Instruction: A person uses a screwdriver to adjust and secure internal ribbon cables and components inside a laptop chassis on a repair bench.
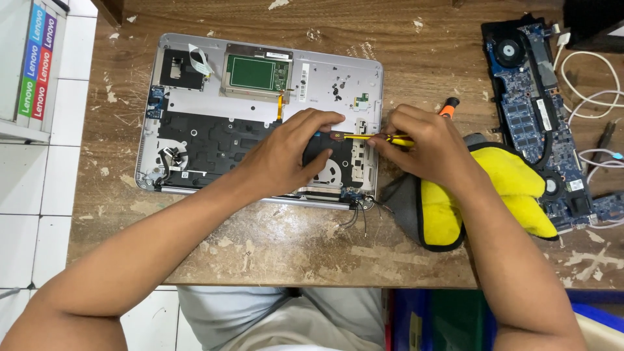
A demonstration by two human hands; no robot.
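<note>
An opened silver laptop base (pixel 195 104) lies upside down on a worn wooden table (pixel 292 240), its black inner frame and green touchpad board (pixel 251 71) exposed. My left hand (pixel 289 153) rests on the base's right part, fingertips pressing near a small brown part (pixel 337 136). My right hand (pixel 422 146) grips a yellow-handled tool (pixel 380 137) whose tip points left at that brown part. Loose thin wires (pixel 357 218) stick out at the base's near right corner.
A yellow and grey cloth (pixel 500 195) lies under my right wrist. A blue motherboard with fans (pixel 533 110) sits at the right, with white cables (pixel 598 97) beside it. An orange-handled screwdriver (pixel 448 106) peeks out behind my right hand. White floor tiles show at left.
</note>
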